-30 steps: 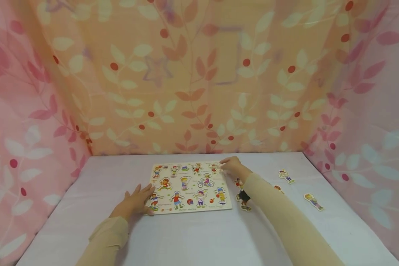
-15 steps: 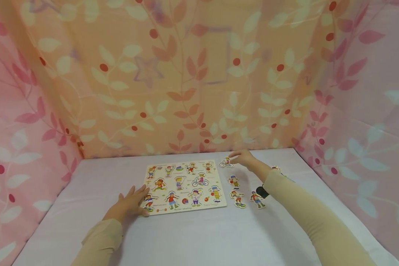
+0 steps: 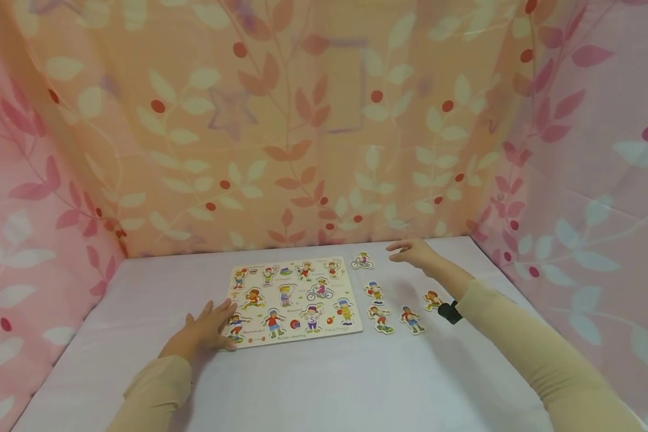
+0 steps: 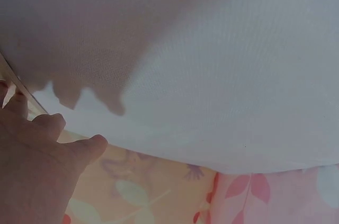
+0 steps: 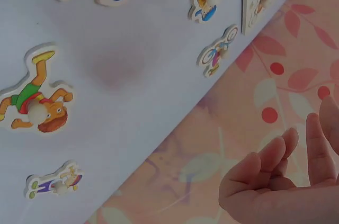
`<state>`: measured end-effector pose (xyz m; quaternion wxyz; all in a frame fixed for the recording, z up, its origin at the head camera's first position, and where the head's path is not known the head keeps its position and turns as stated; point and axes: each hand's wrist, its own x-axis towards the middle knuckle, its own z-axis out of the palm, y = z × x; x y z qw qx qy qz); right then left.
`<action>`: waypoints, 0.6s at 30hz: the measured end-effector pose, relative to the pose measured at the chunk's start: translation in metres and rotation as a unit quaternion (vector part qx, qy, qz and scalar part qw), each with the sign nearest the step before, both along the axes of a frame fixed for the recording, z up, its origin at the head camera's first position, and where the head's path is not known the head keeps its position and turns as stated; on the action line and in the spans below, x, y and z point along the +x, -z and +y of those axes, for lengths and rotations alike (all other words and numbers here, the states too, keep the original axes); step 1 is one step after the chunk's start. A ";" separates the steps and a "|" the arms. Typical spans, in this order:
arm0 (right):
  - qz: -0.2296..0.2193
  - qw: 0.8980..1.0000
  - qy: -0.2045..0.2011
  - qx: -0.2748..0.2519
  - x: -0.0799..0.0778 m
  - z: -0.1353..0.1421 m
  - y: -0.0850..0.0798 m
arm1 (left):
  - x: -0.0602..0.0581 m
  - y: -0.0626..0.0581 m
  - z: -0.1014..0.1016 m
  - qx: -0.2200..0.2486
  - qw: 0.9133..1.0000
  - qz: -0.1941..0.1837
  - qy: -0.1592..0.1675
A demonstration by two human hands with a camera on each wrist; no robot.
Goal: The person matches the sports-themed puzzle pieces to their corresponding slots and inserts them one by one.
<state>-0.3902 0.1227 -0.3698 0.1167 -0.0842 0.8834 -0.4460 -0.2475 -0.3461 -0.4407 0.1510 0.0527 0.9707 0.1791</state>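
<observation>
My left hand rests on the left edge of a wooden puzzle board, fingers spread. The board shows children at sports. To the right of a cyclist piece, my right hand hovers with loosely bent fingers and nothing in them. Below the cyclist lie a blue-capped table-tennis piece, a skateboarder piece and a roller-skater piece. A runner piece is partly covered by the black wrist device. The right wrist view shows round knobs on the pieces.
A small piece with purple trousers lies near the table's far edge in the right wrist view; the right arm hides it from the head view. Patterned curtains stand behind and beside the white table.
My right hand has moved right, from the board's top right corner to the cyclist piece, then away from it. The cyclist now lies beside the board. My left hand stays on the board.
</observation>
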 end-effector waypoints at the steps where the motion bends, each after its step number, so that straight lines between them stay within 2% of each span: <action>1: 0.001 1.000 -0.002 0.002 0.002 0.004 -0.002 | 0.000 0.000 0.000 0.000 1.000 -0.001 0.001; 11: 0.031 0.999 -0.008 0.028 0.010 0.043 -0.012 | 0.001 -0.006 0.001 0.000 1.000 -0.006 -0.002; 18: -0.008 0.999 -0.014 0.028 0.020 0.068 -0.010 | 0.001 -0.006 0.002 0.002 1.000 -0.007 -0.004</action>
